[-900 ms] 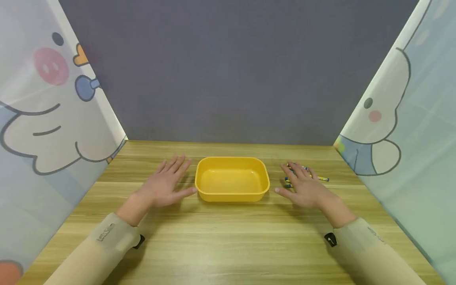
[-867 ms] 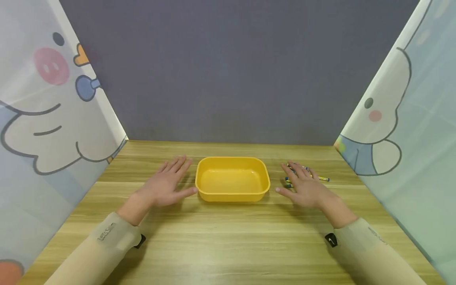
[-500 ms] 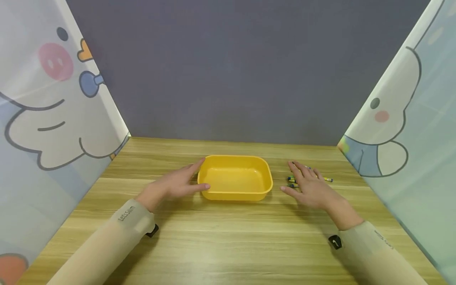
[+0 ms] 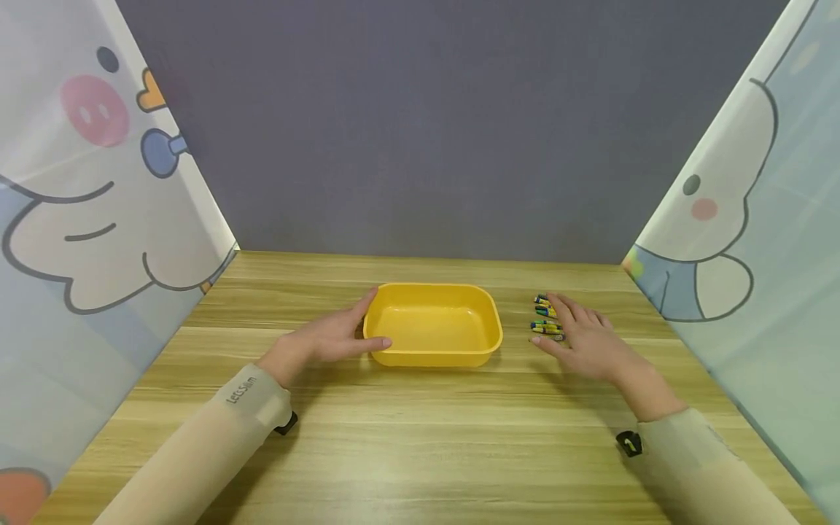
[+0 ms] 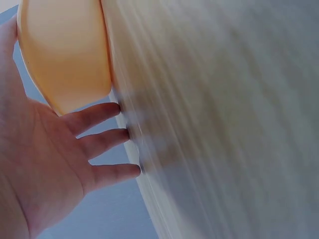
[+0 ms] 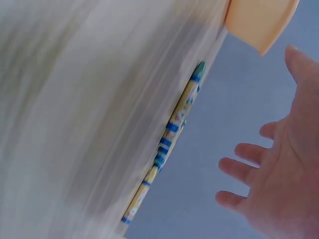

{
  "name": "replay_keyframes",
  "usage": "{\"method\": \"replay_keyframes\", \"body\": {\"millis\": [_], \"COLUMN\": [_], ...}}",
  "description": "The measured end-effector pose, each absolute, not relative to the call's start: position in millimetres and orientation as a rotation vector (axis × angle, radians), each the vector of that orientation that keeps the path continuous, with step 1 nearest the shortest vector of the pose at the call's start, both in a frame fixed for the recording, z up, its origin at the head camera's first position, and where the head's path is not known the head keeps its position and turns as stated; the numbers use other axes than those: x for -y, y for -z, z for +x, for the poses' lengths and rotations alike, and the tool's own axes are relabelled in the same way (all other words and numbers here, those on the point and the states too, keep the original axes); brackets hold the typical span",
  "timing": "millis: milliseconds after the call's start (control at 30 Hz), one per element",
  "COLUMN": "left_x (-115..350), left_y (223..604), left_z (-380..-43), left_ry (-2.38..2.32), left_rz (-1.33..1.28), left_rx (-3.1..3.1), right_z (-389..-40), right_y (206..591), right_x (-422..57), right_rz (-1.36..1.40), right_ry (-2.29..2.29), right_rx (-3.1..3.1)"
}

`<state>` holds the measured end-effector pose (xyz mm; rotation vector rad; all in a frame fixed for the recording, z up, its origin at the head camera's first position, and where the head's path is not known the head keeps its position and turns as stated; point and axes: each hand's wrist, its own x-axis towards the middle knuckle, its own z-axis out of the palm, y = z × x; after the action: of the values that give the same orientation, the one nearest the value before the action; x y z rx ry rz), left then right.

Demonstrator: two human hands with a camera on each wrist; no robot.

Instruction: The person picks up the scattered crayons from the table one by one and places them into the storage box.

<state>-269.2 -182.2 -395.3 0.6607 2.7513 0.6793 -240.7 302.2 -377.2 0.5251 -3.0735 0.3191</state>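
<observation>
A shallow yellow plastic bin (image 4: pixel 433 359) with rounded corners stands mid-table. At its left end is my left hand (image 4: pixel 331 339), its thumb lying over the front left rim and its index finger reaching the back left corner. In the left wrist view, three straight fingers (image 5: pixel 102 144) stretch down to the tabletop beside the bin (image 5: pixel 70 55). My right hand (image 4: pixel 587 346) hovers over several crayons (image 4: pixel 547 328) with yellow, blue and green wrappers, right of the bin, and partly hides them. The right wrist view shows that hand (image 6: pixel 279 169) apart from the crayons (image 6: pixel 184 102), fingers relaxed, holding nothing.
The wood-grain table (image 4: pixel 420 430) meets a dark grey panel (image 4: pixel 420 131) at the back. Cartoon-printed curtains hang on the left (image 4: pixel 151 240) and right (image 4: pixel 794 255).
My left hand has moved right, from beside the bin onto its left end. My right hand has drifted slightly right, uncovering more of the crayons. The bin stays in place.
</observation>
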Motion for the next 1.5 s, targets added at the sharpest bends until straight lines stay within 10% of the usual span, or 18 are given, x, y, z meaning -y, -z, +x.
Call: {"method": "replay_keyframes", "body": {"millis": [700,1500], "left_x": [184,182], "left_y": [401,401], "left_z": [-267,-269], "left_ry": [-0.668,-0.709], "left_rz": [0.624,0.622], "left_rx": [-2.751,-2.734], "right_z": [-297,-301], "right_y": [404,379], "right_x": [-431,-402], "right_rz": [0.495,0.442], "right_ry": [-0.710,-0.643], "right_rx": [3.040,3.002]}}
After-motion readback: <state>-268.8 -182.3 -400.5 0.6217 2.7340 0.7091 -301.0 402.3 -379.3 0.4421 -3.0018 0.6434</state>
